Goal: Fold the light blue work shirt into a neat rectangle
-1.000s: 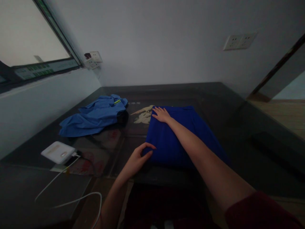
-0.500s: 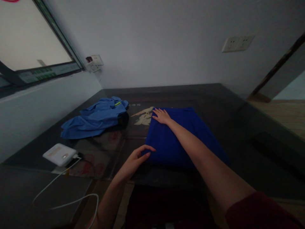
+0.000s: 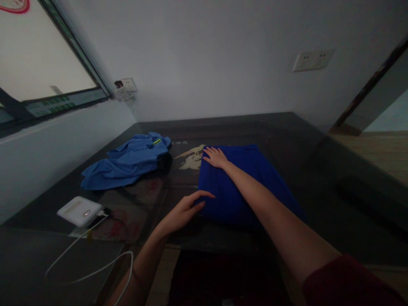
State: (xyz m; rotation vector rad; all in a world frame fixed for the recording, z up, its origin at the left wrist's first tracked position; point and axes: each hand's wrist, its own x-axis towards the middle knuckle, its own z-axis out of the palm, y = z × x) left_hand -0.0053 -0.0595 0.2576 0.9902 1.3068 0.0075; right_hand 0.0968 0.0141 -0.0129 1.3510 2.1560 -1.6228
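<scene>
On the dark tabletop (image 3: 280, 131) lies the blue cloth (image 3: 228, 199); the right hand (image 3: 216, 157), spread flat, likely steadies its far-left corner, while the left hand (image 3: 183, 210) (thumb and finger apart) seems placed to control the near-left edge.

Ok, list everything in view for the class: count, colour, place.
Cloth: one, deep blue, table centre.
Garment: one, lighter blue, table's left.
Device: one, white, table's near left.
Cable: at least one, white, from the device.
Bird picture: one, pale, tabletop, left of cloth.
Table: one, dark grey, middle.
Double socket: one, white, upper right.
Socket cluster: one, white, far left.
Window: one, dark-framed, upper left.
Walls: two, pale, back and left.
Floor: one, light brown, right edge.
Sleeve: one, dark red, lower right.
Left hand: one, bare, by the cloth's near left edge.
Right hand: one, bare, on the cloth's far left corner.
</scene>
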